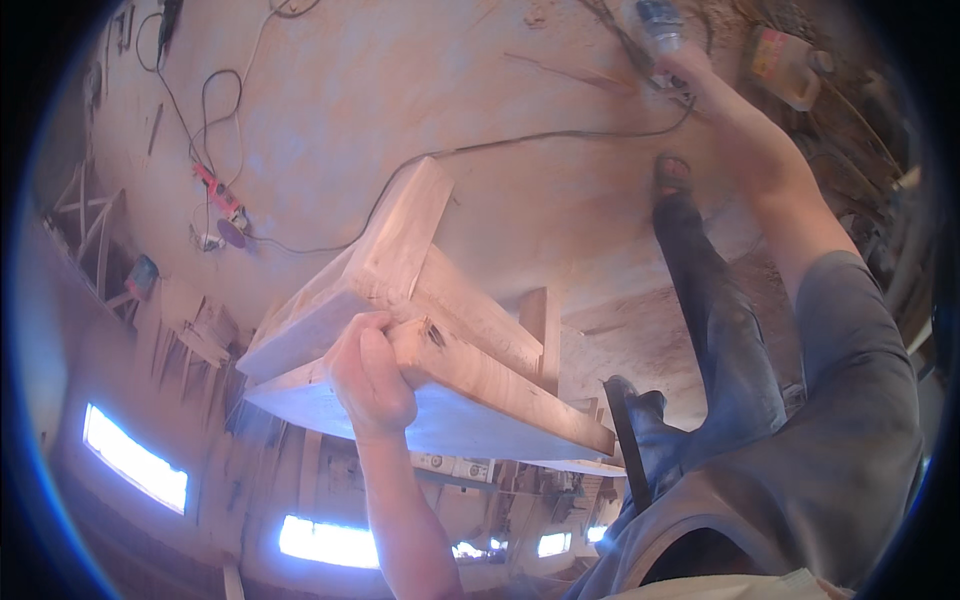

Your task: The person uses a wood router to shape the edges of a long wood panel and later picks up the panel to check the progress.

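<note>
A pale wooden piece of furniture point(480, 375), with a flat panel, thick rails and leg-like posts, stands tilted in front of me. My left hand point(372, 378) is closed on its near corner, fingers over the edge beside a dark knot in the wood. Far off to the upper right, my outstretched right hand point(685, 72) is closed around a blue and grey tool point(660, 27). A dark cord point(520, 139) runs from near that hand across the floor and behind the wood. The tool's exact kind is too small to make out.
On the dusty floor at left lies a red angle grinder point(220, 197) with a purple disc and tangled cords. A yellowish plastic jug point(785, 68) sits beyond my right arm. Wooden offcuts point(205, 335) lean at left. My legs point(715, 320) are close to the furniture's right end.
</note>
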`<action>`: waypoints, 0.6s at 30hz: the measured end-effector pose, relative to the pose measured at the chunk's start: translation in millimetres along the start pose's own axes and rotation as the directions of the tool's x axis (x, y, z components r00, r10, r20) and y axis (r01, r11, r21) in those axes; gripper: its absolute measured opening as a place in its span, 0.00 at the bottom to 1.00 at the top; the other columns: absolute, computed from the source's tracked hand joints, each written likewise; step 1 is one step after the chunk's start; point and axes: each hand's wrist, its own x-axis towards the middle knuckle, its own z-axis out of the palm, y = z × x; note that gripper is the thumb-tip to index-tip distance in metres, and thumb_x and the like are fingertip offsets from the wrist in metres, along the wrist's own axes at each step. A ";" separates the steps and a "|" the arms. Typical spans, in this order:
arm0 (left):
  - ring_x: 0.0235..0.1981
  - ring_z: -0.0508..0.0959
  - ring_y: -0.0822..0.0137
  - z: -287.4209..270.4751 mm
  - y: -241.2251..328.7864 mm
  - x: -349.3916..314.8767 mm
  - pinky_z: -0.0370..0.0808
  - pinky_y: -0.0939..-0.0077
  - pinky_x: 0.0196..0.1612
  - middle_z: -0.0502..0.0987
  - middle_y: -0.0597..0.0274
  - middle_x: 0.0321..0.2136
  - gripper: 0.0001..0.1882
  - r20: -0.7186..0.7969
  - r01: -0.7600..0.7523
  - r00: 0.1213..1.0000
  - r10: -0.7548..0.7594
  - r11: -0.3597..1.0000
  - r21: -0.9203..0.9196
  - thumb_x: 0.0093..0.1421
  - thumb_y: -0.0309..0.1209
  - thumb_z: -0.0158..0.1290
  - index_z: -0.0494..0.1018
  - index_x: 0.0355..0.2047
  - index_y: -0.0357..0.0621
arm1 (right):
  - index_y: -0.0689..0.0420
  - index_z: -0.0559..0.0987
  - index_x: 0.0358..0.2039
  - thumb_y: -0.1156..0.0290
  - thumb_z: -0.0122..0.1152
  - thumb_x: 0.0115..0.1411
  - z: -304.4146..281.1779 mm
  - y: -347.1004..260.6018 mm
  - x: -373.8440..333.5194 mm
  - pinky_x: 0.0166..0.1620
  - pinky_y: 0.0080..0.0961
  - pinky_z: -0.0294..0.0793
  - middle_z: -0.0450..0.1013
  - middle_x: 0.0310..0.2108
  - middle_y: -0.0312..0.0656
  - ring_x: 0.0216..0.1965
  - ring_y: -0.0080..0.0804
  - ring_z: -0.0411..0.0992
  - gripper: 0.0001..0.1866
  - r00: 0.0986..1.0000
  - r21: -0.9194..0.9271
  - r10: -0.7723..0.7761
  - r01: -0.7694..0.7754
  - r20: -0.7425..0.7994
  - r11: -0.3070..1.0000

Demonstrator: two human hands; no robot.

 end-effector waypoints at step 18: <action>0.23 0.79 0.58 19.8 2.9 -14.1 0.75 0.68 0.26 0.81 0.55 0.24 0.05 -0.534 -0.307 0.784 0.317 0.945 0.110 0.62 0.20 0.58 0.77 0.29 0.33 | 0.58 0.79 0.52 0.67 0.66 0.53 41.0 26.0 -82.4 0.56 0.47 0.77 0.80 0.45 0.57 0.50 0.56 0.79 0.25 0.868 -0.322 -0.494 0.452 -0.059 0.832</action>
